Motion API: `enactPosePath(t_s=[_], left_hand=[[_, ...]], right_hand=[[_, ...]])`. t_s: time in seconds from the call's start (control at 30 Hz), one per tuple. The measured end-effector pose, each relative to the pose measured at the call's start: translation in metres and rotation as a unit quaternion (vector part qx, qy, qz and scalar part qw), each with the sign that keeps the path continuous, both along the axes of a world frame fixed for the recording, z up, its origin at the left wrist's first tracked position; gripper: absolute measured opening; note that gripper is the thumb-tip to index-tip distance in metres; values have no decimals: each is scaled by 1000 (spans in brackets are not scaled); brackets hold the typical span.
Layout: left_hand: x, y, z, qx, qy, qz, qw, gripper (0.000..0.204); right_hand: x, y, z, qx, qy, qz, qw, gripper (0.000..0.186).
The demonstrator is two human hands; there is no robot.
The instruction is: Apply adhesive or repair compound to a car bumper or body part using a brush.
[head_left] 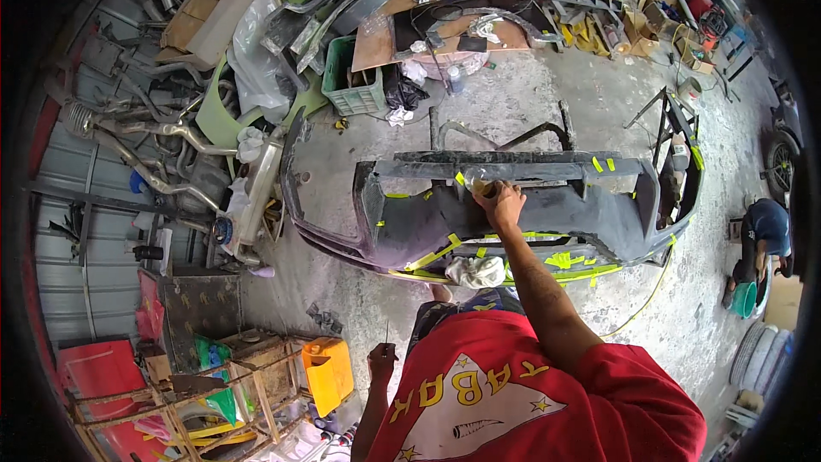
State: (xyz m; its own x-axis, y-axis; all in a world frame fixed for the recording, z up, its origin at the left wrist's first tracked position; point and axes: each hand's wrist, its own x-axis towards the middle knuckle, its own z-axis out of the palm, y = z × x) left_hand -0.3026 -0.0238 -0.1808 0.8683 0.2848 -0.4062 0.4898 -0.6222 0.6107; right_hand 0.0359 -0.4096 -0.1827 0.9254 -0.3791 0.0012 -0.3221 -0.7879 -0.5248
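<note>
My right hand (505,204) is closed on a small clear cup (479,180) with brownish contents, at the upper middle of a grey car bumper (517,214) marked with yellow-green tape strips. A crumpled white cloth (475,270) lies at the bumper's lower edge. My left hand (382,362) hangs low beside my body, closed on a thin upright stick-like tool (386,332); its exact kind is too small to tell.
Exhaust pipes (162,150) are piled on the left, near a green crate (349,92) and an orange plastic item (329,372). Cardboard and dark panels crowd the back. At right, another person (764,231) bends by a teal bucket (743,301) and stacked tyres (753,358).
</note>
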Motion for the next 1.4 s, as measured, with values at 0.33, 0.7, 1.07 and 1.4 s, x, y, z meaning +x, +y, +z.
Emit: enactPosePath(t_s=[0.33, 0.7, 1.07, 1.4], left_hand=[[50, -12, 9, -30, -26, -23, 999, 23], [43, -15, 13, -16, -20, -42, 999, 23], [138, -6, 70, -118, -84, 10, 989, 30], [292, -10, 154, -299, -112, -98, 943, 24]], right_hand=[[2, 1, -7, 5, -4, -15, 1000, 56], [3, 10, 7, 55, -35, -28, 997, 45], [-61, -26, 51, 252, -120, 81, 957, 43], [-114, 29, 74, 290, -87, -45, 952, 42]])
